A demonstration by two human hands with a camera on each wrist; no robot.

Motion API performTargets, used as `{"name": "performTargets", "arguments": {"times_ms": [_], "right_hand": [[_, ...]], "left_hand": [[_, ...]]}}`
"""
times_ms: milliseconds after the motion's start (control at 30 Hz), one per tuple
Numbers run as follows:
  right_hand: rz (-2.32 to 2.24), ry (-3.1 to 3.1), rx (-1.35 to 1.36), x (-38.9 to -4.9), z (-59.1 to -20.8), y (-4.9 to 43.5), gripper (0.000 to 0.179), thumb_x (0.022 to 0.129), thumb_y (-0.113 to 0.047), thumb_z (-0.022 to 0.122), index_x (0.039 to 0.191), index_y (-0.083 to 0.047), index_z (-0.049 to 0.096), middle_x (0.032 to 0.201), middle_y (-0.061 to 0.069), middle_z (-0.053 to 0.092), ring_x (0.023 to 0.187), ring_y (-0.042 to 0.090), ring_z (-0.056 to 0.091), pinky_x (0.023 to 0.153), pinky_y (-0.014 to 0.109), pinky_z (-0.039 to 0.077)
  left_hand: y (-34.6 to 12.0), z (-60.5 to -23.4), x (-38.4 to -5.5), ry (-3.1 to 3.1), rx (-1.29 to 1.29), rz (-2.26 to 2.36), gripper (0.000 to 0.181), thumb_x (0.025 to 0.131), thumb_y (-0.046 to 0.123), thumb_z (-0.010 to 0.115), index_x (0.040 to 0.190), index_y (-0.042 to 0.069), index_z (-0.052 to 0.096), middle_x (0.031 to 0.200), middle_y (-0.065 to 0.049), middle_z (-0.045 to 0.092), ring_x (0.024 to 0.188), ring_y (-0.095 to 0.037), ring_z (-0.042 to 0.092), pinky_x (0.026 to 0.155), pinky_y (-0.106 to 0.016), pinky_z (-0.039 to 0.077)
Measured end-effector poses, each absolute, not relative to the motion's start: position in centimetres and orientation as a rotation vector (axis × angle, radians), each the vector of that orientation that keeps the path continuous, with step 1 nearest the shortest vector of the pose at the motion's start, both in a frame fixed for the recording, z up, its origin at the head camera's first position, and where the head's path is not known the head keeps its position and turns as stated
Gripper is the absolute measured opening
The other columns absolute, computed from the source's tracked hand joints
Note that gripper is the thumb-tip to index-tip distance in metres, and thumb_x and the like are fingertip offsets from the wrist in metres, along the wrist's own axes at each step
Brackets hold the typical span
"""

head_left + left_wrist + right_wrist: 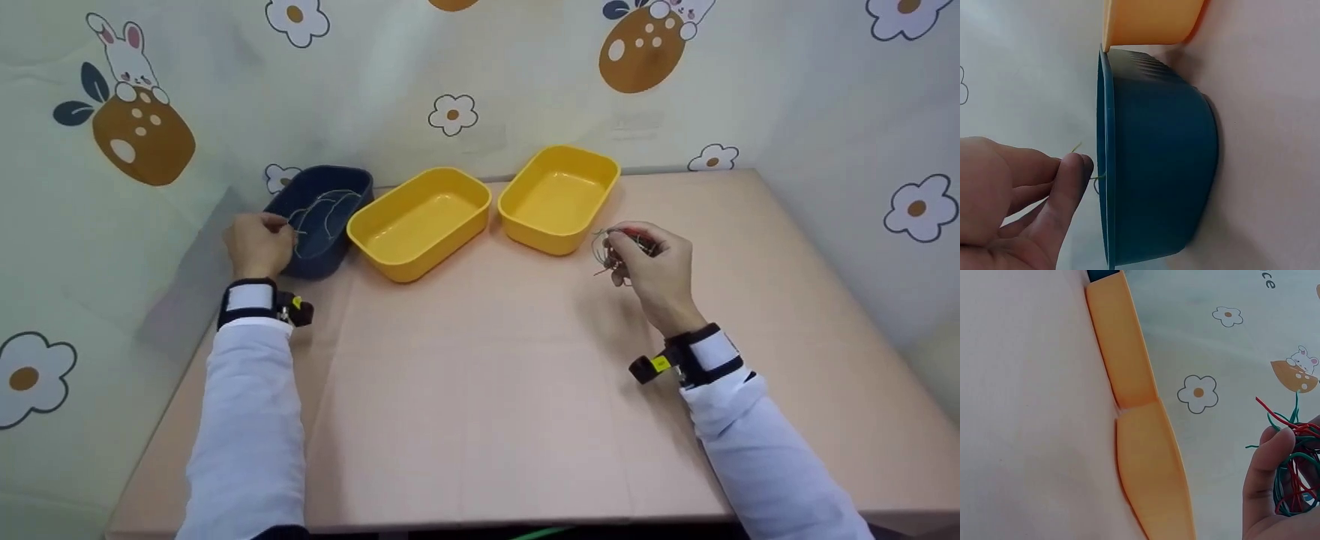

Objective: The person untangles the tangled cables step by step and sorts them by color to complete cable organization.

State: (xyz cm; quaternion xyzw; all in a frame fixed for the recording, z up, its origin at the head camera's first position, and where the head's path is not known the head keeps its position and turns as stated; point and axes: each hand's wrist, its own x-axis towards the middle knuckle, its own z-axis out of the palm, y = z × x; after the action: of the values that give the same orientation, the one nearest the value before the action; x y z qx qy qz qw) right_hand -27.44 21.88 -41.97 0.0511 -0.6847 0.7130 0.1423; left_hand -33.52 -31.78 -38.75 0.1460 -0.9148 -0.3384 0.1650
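My left hand is over the near left rim of a dark blue bin, pinching a thin yellow-green wire between thumb and fingertips. From the pinch, the wire runs down past the rim. Curved lengths of thin wire show inside this bin in the head view. My right hand, raised above the table at the right, holds a tangled bundle of red and green wires. Loose ends stick out past its thumb, and part of the bundle is hidden by the palm.
Two yellow bins stand to the right of the blue one: a middle bin close against it, and a right bin near my right hand. A peach cloth covers the table. A patterned curtain hangs behind.
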Motion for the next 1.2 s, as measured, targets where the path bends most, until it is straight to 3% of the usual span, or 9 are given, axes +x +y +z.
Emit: {"name": "performTargets", "arguments": {"times_ms": [67, 133, 567, 800, 1200], "right_hand": [[2.058, -1.971, 0.153, -27.4, -41.9, 21.9, 0.024, 0.108, -0.01, 0.074, 0.123, 0.009, 0.077, 0.089, 0.004, 0.078, 0.064, 0.013, 0.069, 0.052, 0.021, 0.058], [2.059, -1.971, 0.16, -27.4, -41.9, 21.9, 0.024, 0.108, -0.01, 0.074, 0.123, 0.009, 0.077, 0.088, 0.003, 0.078, 0.064, 0.013, 0.069, 0.052, 0.021, 0.057], [2.067, -1.966, 0.178, -27.5, -42.0, 21.8, 0.023, 0.107, -0.009, 0.074, 0.121, 0.009, 0.077, 0.087, 0.004, 0.078, 0.063, 0.014, 0.069, 0.052, 0.02, 0.058], [2.037, -2.001, 0.193, -27.5, -42.0, 21.8, 0.024, 0.108, -0.01, 0.074, 0.123, 0.008, 0.078, 0.09, 0.006, 0.078, 0.063, 0.013, 0.068, 0.052, 0.021, 0.058], [2.015, -1.949, 0.357, -26.9, -41.7, 21.0, 0.014, 0.106, -0.004, 0.073, 0.115, 0.002, 0.082, 0.087, 0.013, 0.077, 0.058, 0.015, 0.065, 0.052, 0.023, 0.058]], "left_hand": [[-31.7, -38.8, -33.6, -2.604, 0.396, -0.908, 0.034, 0.109, 0.007, 0.062, 0.135, -0.01, 0.075, 0.135, -0.033, 0.076, 0.131, -0.049, 0.071, 0.111, -0.057, 0.058], [-31.6, -39.0, -33.7, -2.596, 0.379, -0.86, 0.032, 0.108, 0.004, 0.061, 0.132, -0.012, 0.076, 0.134, -0.035, 0.076, 0.131, -0.053, 0.069, 0.114, -0.062, 0.056], [-31.3, -39.3, -33.6, -2.586, 0.295, -0.763, 0.028, 0.105, -0.001, 0.061, 0.124, -0.012, 0.079, 0.128, -0.035, 0.078, 0.124, -0.057, 0.071, 0.11, -0.066, 0.057], [-27.9, -38.4, -33.4, -2.512, 0.252, -0.858, 0.028, 0.109, 0.005, 0.067, 0.133, -0.005, 0.078, 0.13, -0.03, 0.079, 0.122, -0.047, 0.074, 0.108, -0.06, 0.06], [-12.8, -37.5, -31.1, -2.292, -0.428, -1.119, 0.019, 0.111, 0.018, 0.074, 0.118, 0.002, 0.082, 0.114, -0.014, 0.085, 0.101, -0.028, 0.081, 0.085, -0.036, 0.064]]}}
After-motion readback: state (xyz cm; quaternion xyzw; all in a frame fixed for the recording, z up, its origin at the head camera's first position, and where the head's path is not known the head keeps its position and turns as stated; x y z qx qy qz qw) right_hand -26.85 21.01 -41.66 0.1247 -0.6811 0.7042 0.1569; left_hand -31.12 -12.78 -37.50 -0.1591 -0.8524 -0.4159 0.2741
